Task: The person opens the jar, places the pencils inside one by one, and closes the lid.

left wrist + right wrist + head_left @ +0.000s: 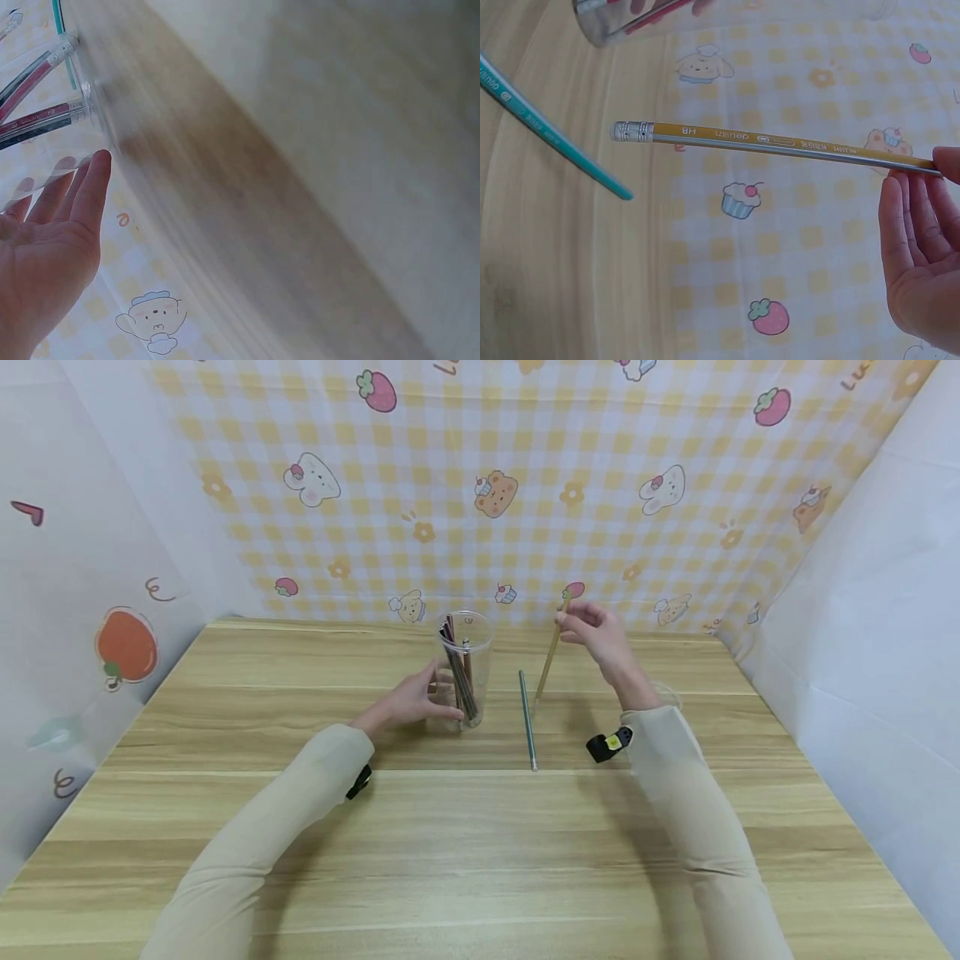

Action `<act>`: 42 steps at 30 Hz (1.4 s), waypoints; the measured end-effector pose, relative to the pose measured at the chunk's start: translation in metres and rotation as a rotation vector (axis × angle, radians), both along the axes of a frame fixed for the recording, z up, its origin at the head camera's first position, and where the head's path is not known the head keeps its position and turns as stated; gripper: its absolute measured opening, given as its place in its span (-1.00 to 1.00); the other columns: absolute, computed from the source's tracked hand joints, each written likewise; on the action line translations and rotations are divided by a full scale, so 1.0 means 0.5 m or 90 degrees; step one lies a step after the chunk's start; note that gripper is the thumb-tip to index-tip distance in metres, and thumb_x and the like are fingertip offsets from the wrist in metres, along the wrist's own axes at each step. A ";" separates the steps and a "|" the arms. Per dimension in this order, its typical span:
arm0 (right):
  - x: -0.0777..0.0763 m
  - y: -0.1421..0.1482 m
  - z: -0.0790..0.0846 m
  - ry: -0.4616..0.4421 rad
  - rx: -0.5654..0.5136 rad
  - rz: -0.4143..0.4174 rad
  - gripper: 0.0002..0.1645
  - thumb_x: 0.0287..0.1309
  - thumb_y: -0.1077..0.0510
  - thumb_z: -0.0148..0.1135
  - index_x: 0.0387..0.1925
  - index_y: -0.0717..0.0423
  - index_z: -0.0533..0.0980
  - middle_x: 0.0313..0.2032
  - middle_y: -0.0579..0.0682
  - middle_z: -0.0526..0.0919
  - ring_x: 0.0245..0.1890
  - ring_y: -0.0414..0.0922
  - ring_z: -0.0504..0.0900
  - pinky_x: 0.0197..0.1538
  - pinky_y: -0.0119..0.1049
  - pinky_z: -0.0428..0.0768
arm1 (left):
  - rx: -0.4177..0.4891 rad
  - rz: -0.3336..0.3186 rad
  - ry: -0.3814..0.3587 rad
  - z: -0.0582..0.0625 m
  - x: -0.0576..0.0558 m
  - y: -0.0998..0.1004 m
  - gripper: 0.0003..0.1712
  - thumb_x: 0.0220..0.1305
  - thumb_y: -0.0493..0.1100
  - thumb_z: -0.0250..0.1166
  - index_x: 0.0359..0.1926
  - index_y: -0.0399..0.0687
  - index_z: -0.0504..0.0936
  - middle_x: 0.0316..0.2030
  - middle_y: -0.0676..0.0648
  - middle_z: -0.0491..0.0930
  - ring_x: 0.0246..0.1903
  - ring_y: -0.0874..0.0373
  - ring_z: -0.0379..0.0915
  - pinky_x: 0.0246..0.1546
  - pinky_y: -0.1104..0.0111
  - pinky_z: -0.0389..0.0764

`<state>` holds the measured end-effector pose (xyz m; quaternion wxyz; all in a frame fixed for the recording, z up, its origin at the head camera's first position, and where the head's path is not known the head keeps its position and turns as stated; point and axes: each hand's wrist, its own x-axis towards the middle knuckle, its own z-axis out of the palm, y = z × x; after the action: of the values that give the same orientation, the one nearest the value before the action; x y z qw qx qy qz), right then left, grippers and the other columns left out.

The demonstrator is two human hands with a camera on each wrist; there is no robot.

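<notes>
My left hand [408, 700] holds a tall clear plastic cup [486, 672] from its left side, thumb in front and fingers behind. Several pencils [461, 672] lean inside the cup; the left wrist view shows silver eraser ends [64, 51] at its base. My right hand [603, 643] pinches a yellow pencil [551, 656] near its upper end. That pencil hangs tilted, its eraser end [632, 131] downward. A teal pencil [528, 722] lies on the table between the cup and my right hand.
The wooden table [450, 877] meets a yellow checked cloth backdrop [450, 543] at its far edge. White sheets [885, 577] hang at both sides. A clear rounded rim [670, 695] shows partly behind my right wrist.
</notes>
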<state>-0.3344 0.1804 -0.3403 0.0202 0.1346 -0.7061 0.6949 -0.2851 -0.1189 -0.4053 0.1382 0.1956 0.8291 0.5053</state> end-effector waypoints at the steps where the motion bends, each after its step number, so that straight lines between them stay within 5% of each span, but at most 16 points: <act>1: 0.003 -0.003 0.004 0.000 0.002 -0.002 -0.59 0.00 0.11 0.27 -0.21 0.35 0.43 -0.20 0.17 0.53 -0.20 -0.05 0.51 -0.13 -0.26 0.53 | 0.001 -0.001 0.000 0.000 0.000 0.000 -0.02 -0.16 -0.10 0.44 0.26 0.08 0.05 0.11 -0.20 0.29 0.08 -0.01 0.22 0.10 0.17 0.24; 3: 0.009 -0.007 0.014 -0.003 0.001 -0.005 -0.64 0.01 0.14 0.25 -0.22 0.33 0.43 -0.17 0.16 0.53 -0.19 -0.05 0.51 -0.14 -0.28 0.53 | 0.002 -0.002 0.000 0.000 0.000 0.000 -0.02 -0.15 -0.10 0.44 0.26 0.08 0.06 0.11 -0.20 0.29 0.08 -0.01 0.22 0.10 0.17 0.24; 4: 0.051 -0.023 0.051 0.002 0.020 -0.024 -0.64 0.02 0.16 0.24 -0.20 0.35 0.42 -0.14 0.20 0.51 -0.17 -0.04 0.50 -0.12 -0.27 0.52 | 0.003 -0.001 -0.001 0.000 0.000 0.000 -0.02 -0.15 -0.10 0.44 0.26 0.08 0.06 0.11 -0.20 0.29 0.08 -0.01 0.22 0.10 0.17 0.24; 8: 0.064 -0.032 0.073 -0.003 0.018 -0.025 -0.76 0.06 0.23 0.20 -0.24 0.28 0.45 -0.16 0.13 0.52 -0.19 -0.07 0.50 -0.16 -0.32 0.53 | 0.003 0.001 -0.002 -0.001 0.000 0.000 -0.03 -0.16 -0.09 0.44 0.25 0.09 0.07 0.10 -0.19 0.30 0.08 0.00 0.23 0.10 0.18 0.24; 12: 0.072 -0.037 0.090 0.005 -0.006 -0.018 -0.87 0.06 0.27 0.18 -0.30 0.20 0.46 -0.21 0.02 0.53 -0.20 -0.06 0.50 -0.20 -0.36 0.54 | 0.004 0.001 -0.001 -0.002 0.000 0.000 -0.03 -0.17 -0.08 0.44 0.24 0.09 0.08 0.10 -0.19 0.30 0.08 0.00 0.22 0.10 0.17 0.23; 42: 0.102 -0.080 0.248 0.156 -0.152 0.001 -0.89 0.04 0.37 0.15 -0.33 0.23 0.50 -0.36 0.09 0.58 -0.29 -0.04 0.53 -0.28 -0.35 0.56 | 0.007 -0.015 0.000 0.009 0.003 0.000 0.00 -0.16 -0.13 0.44 0.27 -0.01 0.03 0.13 -0.26 0.26 0.11 -0.07 0.17 0.12 0.13 0.20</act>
<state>-0.2835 0.1404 -0.2161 0.1211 0.2154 -0.6110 0.7521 -0.2834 -0.1191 -0.4008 0.1435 0.2061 0.8239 0.5081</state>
